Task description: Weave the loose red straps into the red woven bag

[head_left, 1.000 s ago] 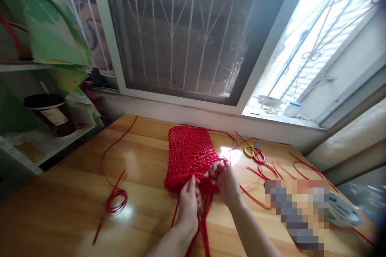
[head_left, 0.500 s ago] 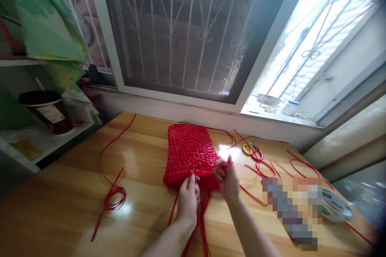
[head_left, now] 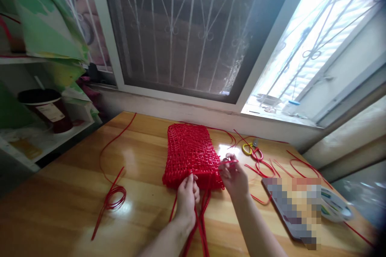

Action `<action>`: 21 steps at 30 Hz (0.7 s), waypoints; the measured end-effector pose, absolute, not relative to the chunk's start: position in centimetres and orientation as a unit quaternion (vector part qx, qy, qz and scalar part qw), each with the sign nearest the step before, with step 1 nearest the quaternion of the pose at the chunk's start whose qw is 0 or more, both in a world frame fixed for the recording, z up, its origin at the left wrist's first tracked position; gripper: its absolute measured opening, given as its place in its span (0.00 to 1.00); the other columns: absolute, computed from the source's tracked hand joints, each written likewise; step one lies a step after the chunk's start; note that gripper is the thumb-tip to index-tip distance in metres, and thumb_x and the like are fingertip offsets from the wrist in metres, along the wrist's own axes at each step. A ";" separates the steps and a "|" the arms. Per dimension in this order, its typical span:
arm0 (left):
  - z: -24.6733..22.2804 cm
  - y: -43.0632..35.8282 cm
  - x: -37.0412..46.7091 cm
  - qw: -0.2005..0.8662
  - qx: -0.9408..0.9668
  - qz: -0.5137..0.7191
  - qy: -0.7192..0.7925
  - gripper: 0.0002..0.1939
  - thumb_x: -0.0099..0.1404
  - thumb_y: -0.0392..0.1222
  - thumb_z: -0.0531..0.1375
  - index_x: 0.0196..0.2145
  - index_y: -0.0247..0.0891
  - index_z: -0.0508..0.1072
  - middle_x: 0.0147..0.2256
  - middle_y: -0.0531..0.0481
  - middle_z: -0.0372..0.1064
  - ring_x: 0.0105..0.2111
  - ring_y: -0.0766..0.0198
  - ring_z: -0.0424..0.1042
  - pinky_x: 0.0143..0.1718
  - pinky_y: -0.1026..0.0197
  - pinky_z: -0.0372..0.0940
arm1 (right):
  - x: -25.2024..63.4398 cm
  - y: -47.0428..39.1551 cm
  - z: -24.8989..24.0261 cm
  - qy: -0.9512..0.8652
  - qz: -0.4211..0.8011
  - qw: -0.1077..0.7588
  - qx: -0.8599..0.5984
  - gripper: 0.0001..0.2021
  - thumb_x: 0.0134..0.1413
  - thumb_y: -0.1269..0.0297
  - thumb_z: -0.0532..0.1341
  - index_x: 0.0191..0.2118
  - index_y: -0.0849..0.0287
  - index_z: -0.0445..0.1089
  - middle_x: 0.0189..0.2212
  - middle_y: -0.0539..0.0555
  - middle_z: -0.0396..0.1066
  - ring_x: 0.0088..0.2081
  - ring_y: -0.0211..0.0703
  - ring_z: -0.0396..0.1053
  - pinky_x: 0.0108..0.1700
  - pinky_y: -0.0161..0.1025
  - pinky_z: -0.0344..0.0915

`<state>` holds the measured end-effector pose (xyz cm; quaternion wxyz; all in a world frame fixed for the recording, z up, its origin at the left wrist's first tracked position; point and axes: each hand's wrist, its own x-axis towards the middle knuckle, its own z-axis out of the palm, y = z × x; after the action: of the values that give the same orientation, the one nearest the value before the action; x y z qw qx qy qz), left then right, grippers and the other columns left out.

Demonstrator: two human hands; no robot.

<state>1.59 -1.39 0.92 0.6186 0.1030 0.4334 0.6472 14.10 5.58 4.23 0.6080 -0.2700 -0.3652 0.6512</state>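
Note:
A red woven bag (head_left: 189, 148) of glossy cord lies on the wooden table in front of me, with long loose strands (head_left: 202, 229) trailing from its near edge toward me. My left hand (head_left: 187, 194) is closed in a pinch on that near edge, around its middle. Just off the bag's right corner, my right hand (head_left: 234, 174) is closed on a red cord (head_left: 230, 161) that runs to the bag. Its exact path between the fingers is hard to make out.
Scissors (head_left: 252, 150) with yellow and red handles lie at the back right among loose red cords. A dark flat device (head_left: 282, 209), partly blurred out, and a white spool (head_left: 336, 204) are at right. A coiled red cord (head_left: 116, 198) lies left. Behind stands a window (head_left: 181, 32).
My right hand has moved a little to the right, away from the bag, drawing the red cord along. My left hand keeps its pinch on the bag's edge.

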 end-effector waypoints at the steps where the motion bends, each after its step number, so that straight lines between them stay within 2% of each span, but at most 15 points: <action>1: 1.0 -1.4 1.5 0.621 0.099 0.650 0.427 0.22 0.48 0.58 0.59 0.27 0.34 0.62 0.14 0.64 0.43 0.13 0.80 0.39 0.13 0.72 0.35 | 14.6 5.8 4.1 -0.381 0.634 0.608 -0.287 0.08 0.43 0.59 0.61 0.30 0.55 0.64 0.17 0.44 0.58 0.13 0.27 0.45 0.13 0.27 0.43; 4: 1.1 -1.2 1.1 0.623 0.098 0.652 0.421 0.22 0.47 0.57 0.60 0.27 0.34 0.62 0.14 0.64 0.44 0.13 0.80 0.39 0.13 0.72 0.35 | 15.7 6.2 3.6 -0.491 0.546 0.561 -0.381 0.09 0.40 0.63 0.63 0.32 0.56 0.65 0.17 0.45 0.61 0.13 0.27 0.47 0.13 0.27 0.41; 6: 1.1 -1.1 0.9 0.622 0.104 0.651 0.423 0.22 0.47 0.57 0.60 0.27 0.34 0.62 0.13 0.64 0.44 0.13 0.80 0.39 0.13 0.72 0.35 | 16.0 6.2 3.4 -0.562 0.475 0.520 -0.434 0.09 0.42 0.60 0.63 0.29 0.59 0.67 0.14 0.45 0.58 0.15 0.29 0.51 0.15 0.28 0.44; 8: 1.0 -0.9 0.6 0.621 0.108 0.652 0.421 0.23 0.46 0.57 0.61 0.27 0.33 0.62 0.13 0.64 0.44 0.12 0.80 0.40 0.13 0.72 0.35 | 15.9 6.2 3.3 -0.582 0.443 0.515 -0.448 0.12 0.44 0.56 0.61 0.26 0.61 0.68 0.12 0.45 0.56 0.15 0.30 0.52 0.16 0.29 0.47; 12: 1.0 -0.4 -0.1 0.625 0.095 0.657 0.410 0.23 0.46 0.57 0.61 0.27 0.34 0.62 0.14 0.64 0.42 0.12 0.80 0.39 0.13 0.72 0.33 | 16.3 7.0 4.0 -0.470 0.554 0.566 -0.390 0.24 0.50 0.46 0.49 0.21 0.61 0.67 0.12 0.49 0.59 0.13 0.32 0.54 0.15 0.31 0.49; 16: 1.3 -0.2 -0.8 0.636 0.083 0.658 0.394 0.22 0.46 0.56 0.61 0.27 0.35 0.60 0.14 0.65 0.40 0.12 0.80 0.36 0.13 0.72 0.33 | 18.6 8.5 4.2 -0.329 0.603 0.618 -0.383 0.23 0.50 0.47 0.48 0.20 0.60 0.66 0.11 0.49 0.60 0.14 0.34 0.59 0.15 0.30 0.51; 18: 1.3 -0.2 -1.0 0.638 0.084 0.657 0.392 0.22 0.46 0.56 0.61 0.26 0.35 0.60 0.14 0.65 0.39 0.12 0.80 0.36 0.13 0.72 0.32 | 20.2 8.8 4.0 -0.341 0.603 0.554 -0.462 0.24 0.51 0.47 0.48 0.22 0.61 0.68 0.14 0.52 0.65 0.17 0.35 0.64 0.15 0.30 0.52; 21: 1.1 -0.1 -0.9 0.630 0.095 0.654 0.408 0.22 0.46 0.57 0.60 0.25 0.35 0.59 0.14 0.64 0.40 0.12 0.79 0.38 0.13 0.72 0.33 | 22.3 7.8 4.3 -0.461 0.590 0.305 -0.588 0.26 0.48 0.44 0.50 0.20 0.65 0.69 0.16 0.58 0.69 0.16 0.38 0.66 0.13 0.30 0.50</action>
<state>-0.92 -0.13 1.08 0.6296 0.0954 0.4081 0.6542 22.34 7.84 4.34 0.3055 -0.5877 -0.4614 0.5902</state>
